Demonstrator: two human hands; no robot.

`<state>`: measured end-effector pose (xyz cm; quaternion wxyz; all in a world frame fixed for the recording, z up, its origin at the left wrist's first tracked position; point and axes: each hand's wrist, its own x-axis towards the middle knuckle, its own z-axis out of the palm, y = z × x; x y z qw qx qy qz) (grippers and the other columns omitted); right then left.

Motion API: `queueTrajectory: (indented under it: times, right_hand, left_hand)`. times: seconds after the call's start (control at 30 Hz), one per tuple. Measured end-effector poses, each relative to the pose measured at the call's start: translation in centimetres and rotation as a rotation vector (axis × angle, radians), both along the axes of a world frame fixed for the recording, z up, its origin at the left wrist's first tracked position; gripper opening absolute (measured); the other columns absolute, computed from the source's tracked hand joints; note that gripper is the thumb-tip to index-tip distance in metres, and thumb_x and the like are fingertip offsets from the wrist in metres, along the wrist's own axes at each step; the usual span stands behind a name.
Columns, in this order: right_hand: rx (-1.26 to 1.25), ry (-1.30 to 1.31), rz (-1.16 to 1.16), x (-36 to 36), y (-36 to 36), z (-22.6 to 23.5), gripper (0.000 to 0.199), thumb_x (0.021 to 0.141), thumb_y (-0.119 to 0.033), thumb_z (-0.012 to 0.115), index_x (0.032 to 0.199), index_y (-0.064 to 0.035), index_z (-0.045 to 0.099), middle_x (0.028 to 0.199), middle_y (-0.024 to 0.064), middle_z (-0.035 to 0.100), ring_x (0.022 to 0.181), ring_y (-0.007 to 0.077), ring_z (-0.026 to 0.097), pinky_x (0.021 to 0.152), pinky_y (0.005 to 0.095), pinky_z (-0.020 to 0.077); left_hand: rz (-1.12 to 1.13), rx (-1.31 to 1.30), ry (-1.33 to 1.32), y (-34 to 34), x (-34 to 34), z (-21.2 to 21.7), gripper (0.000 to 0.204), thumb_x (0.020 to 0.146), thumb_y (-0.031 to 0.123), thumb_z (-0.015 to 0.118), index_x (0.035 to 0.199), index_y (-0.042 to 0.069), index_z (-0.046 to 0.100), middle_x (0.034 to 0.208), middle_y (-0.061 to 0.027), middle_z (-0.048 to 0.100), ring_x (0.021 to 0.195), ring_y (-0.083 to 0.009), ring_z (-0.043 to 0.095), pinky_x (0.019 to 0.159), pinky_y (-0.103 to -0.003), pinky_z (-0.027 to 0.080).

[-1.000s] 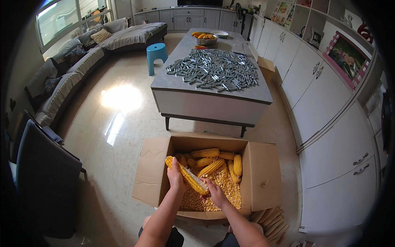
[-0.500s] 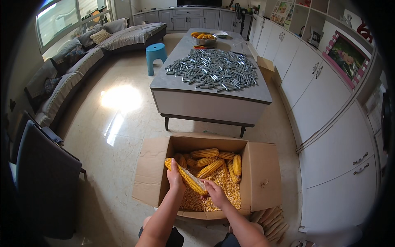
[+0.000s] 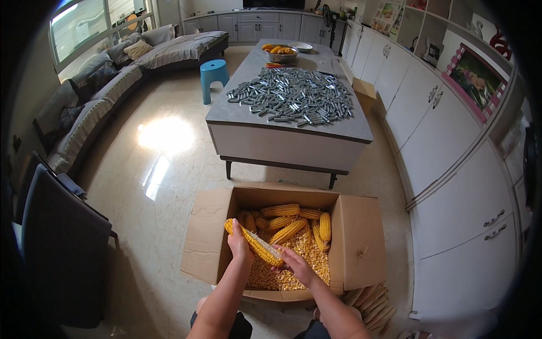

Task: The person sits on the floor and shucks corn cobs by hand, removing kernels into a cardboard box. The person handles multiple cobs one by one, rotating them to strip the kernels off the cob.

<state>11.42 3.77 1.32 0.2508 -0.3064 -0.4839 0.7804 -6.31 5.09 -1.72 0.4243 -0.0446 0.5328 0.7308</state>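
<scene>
A yellow corn cob (image 3: 257, 244) slants over the open cardboard box (image 3: 361, 240), with a pale strip bare of kernels along its upper right side. My left hand (image 3: 239, 244) is closed round its upper part, thumb along the cob. At the lower end, my right hand (image 3: 296, 265) grips the cob with its fingers; some fingertips are hidden. Beneath both hands, loose corn kernels (image 3: 309, 271) cover the box bottom. Several whole corn cobs (image 3: 289, 230) lie on the kernels toward the far and right walls.
Beyond the box stands a grey-topped table (image 3: 237, 116) with many small silver metal cylinders (image 3: 293, 96) and a bowl of corn (image 3: 280, 53). A blue stool (image 3: 214, 72) is left of it. Pale stripped cobs (image 3: 370, 305) lie right of the box; a dark chair (image 3: 68, 237) stands left.
The right hand's fingers have shifted slightly and loosened at the cob's lower end. The cob has moved a little up and left. My left hand keeps its hold.
</scene>
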Motion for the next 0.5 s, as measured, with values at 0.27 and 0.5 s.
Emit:
queueTrajectory:
  times: [0.27,0.5]
  right_hand:
    - [0.082,-0.065,-0.036,-0.3,-0.8,-1.1,0.038,0.094,-0.022,0.043,0.127,-0.0042,0.039,0.086,0.0007,0.05,0.074,0.0078,0.054,0.064,0.0212,0.0454]
    - [0.066,-0.196,-0.18,-0.7,-1.3,-0.5,0.036,0.094,-0.029,0.041,0.119,-0.005,0.048,0.076,0.001,0.05,0.065,0.0079,0.056,0.055,0.0213,0.0449]
  left_hand:
    - [0.042,-0.041,0.068,0.2,-0.3,-1.1,0.042,0.084,0.045,0.054,0.089,0.004,0.044,0.074,-0.0062,0.048,0.061,-0.0171,0.051,0.054,-0.032,0.046]
    - [0.052,-0.067,0.154,0.3,0.7,-0.2,0.041,0.084,0.044,0.055,0.09,0.004,0.045,0.075,-0.0049,0.048,0.065,-0.0152,0.049,0.057,-0.031,0.044]
